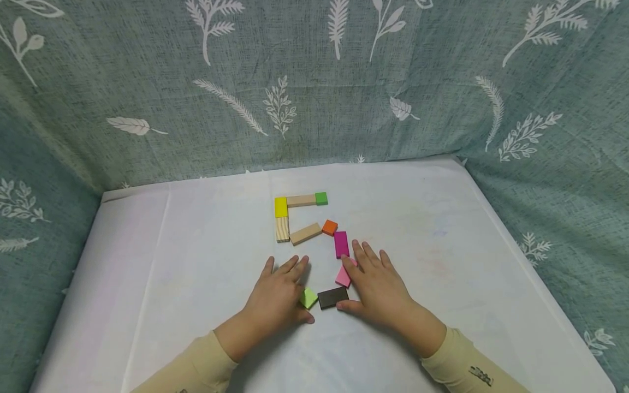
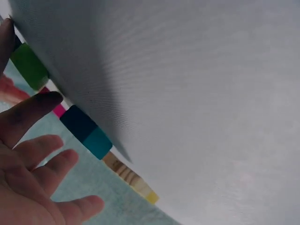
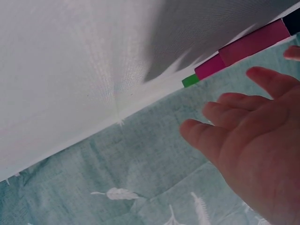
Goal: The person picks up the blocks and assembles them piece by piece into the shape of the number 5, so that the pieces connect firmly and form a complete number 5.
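Observation:
Wooden blocks lie on the white cloth in a curving line shaped like a 5. My left hand (image 1: 277, 292), fingers spread, is over the line's lower left end. It partly covers a lime green block (image 1: 308, 298); a teal block (image 2: 86, 132), hidden in the head view, shows beside its fingers in the left wrist view. My right hand (image 1: 383, 284) is spread on the right side. Its index finger overlaps a pink block (image 1: 344, 277), and its thumb tip is at the end of a black block (image 1: 333, 298). A magenta block (image 1: 341, 244) lies just ahead of its fingers.
Farther along the line are an orange block (image 1: 330, 227), a plain wooden block (image 1: 306, 234), a striped wooden block (image 1: 282, 230), a yellow block (image 1: 280, 207), another plain block (image 1: 301, 201) and a green block (image 1: 321, 198). Patterned teal curtain (image 1: 314, 109) borders the table.

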Action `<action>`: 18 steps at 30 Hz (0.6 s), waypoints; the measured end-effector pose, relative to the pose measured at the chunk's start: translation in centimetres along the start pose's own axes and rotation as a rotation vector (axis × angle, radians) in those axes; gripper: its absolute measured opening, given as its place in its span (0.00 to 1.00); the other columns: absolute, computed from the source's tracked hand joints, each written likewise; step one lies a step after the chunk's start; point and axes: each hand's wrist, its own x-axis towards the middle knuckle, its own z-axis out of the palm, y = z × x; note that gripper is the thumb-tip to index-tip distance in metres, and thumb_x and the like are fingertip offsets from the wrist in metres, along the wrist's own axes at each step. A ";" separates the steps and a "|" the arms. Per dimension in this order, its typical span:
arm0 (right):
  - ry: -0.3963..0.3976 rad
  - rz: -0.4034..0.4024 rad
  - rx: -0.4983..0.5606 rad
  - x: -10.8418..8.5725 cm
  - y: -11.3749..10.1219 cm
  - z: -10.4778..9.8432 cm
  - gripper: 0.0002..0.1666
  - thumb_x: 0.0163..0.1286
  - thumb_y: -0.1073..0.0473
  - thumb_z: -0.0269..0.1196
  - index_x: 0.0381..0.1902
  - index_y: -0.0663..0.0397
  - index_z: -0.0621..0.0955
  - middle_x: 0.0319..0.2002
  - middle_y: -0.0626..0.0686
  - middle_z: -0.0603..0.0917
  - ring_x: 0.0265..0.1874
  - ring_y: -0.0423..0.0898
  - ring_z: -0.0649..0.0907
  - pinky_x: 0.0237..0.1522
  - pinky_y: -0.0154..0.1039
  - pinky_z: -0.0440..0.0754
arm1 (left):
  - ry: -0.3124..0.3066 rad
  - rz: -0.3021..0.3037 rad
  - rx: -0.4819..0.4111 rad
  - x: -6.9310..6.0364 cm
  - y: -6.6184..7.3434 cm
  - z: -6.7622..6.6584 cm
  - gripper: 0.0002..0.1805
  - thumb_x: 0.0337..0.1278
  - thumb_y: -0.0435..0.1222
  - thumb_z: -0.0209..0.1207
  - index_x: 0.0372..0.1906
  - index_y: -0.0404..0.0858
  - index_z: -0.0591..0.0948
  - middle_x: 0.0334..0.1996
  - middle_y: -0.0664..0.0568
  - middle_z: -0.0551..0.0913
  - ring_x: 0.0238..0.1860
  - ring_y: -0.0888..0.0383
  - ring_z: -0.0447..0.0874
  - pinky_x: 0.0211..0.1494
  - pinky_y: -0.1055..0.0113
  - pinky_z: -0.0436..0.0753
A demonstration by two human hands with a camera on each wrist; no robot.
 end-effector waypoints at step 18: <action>-0.019 0.004 0.011 -0.1 -0.1 -0.4 0.60 0.55 0.22 0.66 0.77 0.48 0.66 0.80 0.60 0.56 0.80 0.60 0.56 0.76 0.65 0.55 | -0.088 -0.134 -0.275 -0.5 -5.9 -0.7 0.43 0.38 0.52 0.80 0.63 0.40 0.82 0.77 0.39 0.61 0.76 0.39 0.62 0.72 0.41 0.69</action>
